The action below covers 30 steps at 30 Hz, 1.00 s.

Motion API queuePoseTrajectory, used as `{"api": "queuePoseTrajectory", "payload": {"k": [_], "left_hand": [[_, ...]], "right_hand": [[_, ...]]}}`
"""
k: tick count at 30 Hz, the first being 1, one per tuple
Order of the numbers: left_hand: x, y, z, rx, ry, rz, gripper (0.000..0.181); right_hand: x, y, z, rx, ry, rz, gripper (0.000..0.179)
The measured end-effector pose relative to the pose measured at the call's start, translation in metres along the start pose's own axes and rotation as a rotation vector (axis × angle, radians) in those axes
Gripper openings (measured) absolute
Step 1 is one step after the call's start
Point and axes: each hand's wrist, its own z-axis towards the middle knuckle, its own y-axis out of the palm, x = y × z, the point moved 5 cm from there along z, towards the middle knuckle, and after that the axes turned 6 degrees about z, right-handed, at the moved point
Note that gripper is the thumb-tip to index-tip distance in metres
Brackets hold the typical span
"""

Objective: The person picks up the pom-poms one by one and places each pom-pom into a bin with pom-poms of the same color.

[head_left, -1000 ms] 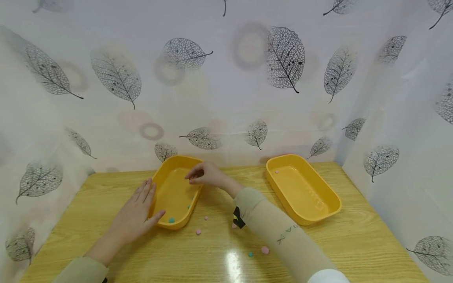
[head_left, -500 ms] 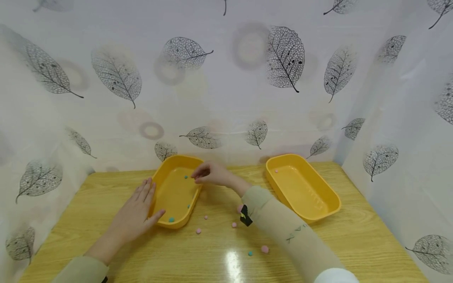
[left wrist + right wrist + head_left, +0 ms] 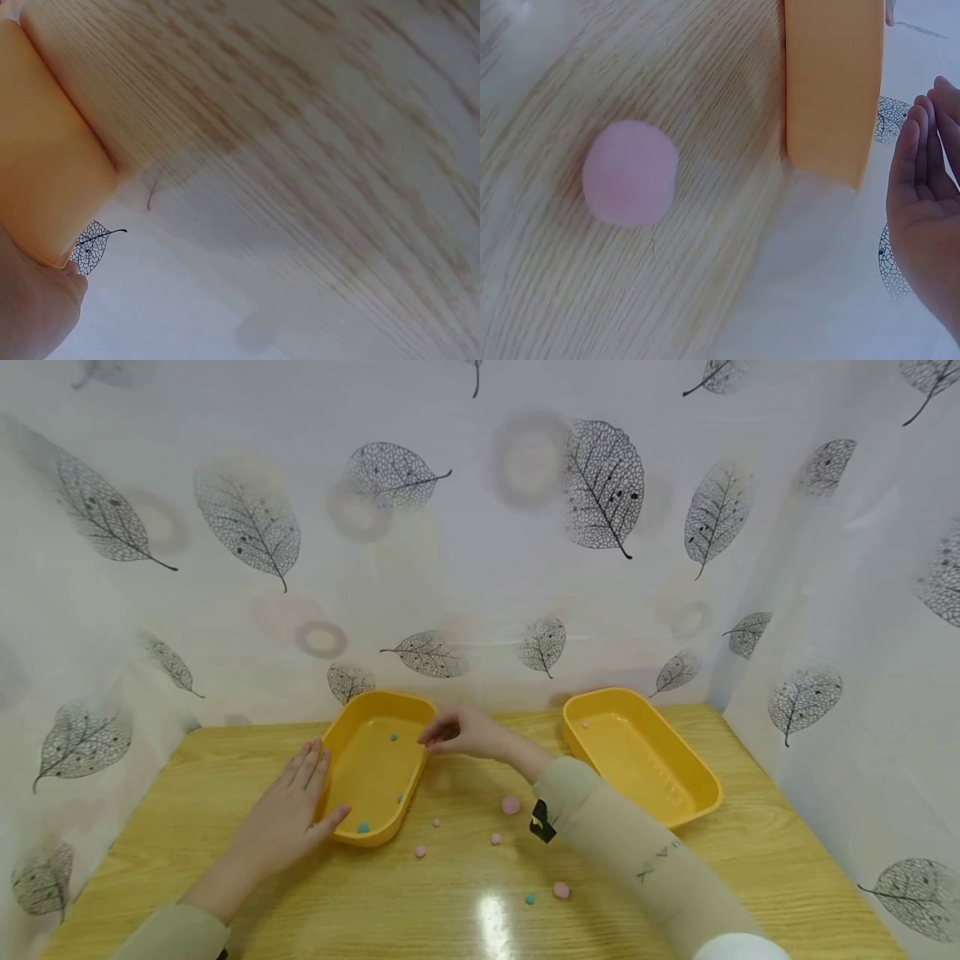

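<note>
My left hand [image 3: 281, 814] rests against the left side of a yellow tray [image 3: 375, 695], fingers extended along its wall and thumb over the near rim. Inside this tray are several small teal pom-poms, one teal pom-pom [image 3: 393, 737] toward the far end and a bigger teal pom-pom [image 3: 363, 828] at the near end. My right hand [image 3: 467, 732] hovers at the tray's right rim, fingers loosely bent and holding nothing. In the right wrist view those fingers [image 3: 922, 142] stand above the rim. A large pink pom-pom [image 3: 630, 172] lies on the table below that arm.
A second yellow tray [image 3: 701, 817] stands at the right with a tiny pink pom-pom [image 3: 585, 725] in it. Several loose pom-poms lie on the wooden table [image 3: 360, 910], including a teal pom-pom [image 3: 530, 899] and a pink pom-pom [image 3: 561, 890]. A leaf-printed curtain [image 3: 480, 552] encloses the back and sides.
The right hand has drawn back rightward from inside the left tray to its rim. A teal pom-pom now shows in the tray where that hand was. The left hand has stayed put.
</note>
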Motion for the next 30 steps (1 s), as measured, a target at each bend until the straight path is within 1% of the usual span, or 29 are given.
{"api": "queuePoseTrajectory", "payload": {"k": [5,9,14,18,22,30], "left_hand": [[0.001,0.000,-0.001,0.014,0.008,0.002,0.090],[0.002,-0.002,-0.001,-0.001,-0.001,-0.001,0.090],[0.002,-0.001,-0.001,-0.010,-0.010,-0.006,0.090],[0.001,-0.001,-0.001,-0.003,-0.012,-0.003,0.090],[0.002,-0.003,-0.001,-0.002,-0.014,0.002,0.090],[0.003,-0.004,0.000,-0.020,-0.027,-0.015,0.089]], "right_hand": [[-0.002,0.000,-0.007,-0.017,-0.016,-0.026,0.020],[-0.003,-0.001,-0.014,-0.034,-0.015,-0.032,0.021],[-0.002,-0.001,-0.021,-0.065,-0.021,-0.023,0.022],[-0.001,0.000,-0.028,-0.083,0.003,-0.025,0.022],[-0.001,0.003,-0.035,-0.102,0.029,-0.036,0.023],[-0.005,0.008,-0.048,-0.135,0.005,-0.069,0.017]]}}
